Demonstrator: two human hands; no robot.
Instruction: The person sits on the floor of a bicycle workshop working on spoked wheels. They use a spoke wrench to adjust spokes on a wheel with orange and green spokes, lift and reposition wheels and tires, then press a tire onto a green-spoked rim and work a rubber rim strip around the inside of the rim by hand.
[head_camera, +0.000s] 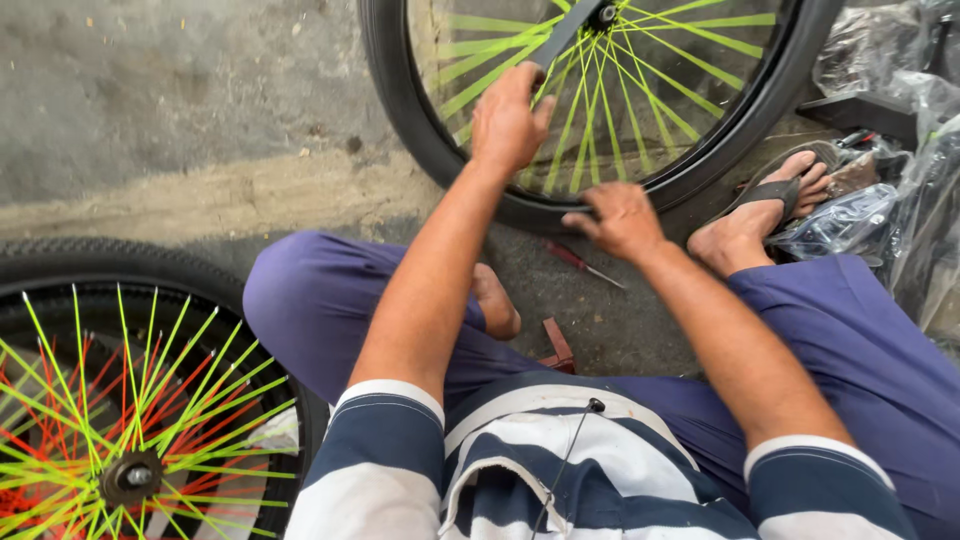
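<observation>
Gripping a flat grey metal wrench set on the hub, the left hand is closed around its handle. The right hand presses spread fingers on the black rubber tyre of the upright bicycle wheel with lime-green spokes. Stiff, fairly light, it looks best held at the grippy tyre; thin spokes could bend.

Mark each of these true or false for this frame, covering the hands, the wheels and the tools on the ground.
1. The left hand grips a dark wrench at the wheel's hub. True.
2. The right hand holds the screwdriver. False: it rests on the tyre; the screwdriver lies on the ground.
3. The second wheel has green and orange-red spokes. True.
4. Both feet are bare. False: the right foot wears a sandal.
</observation>
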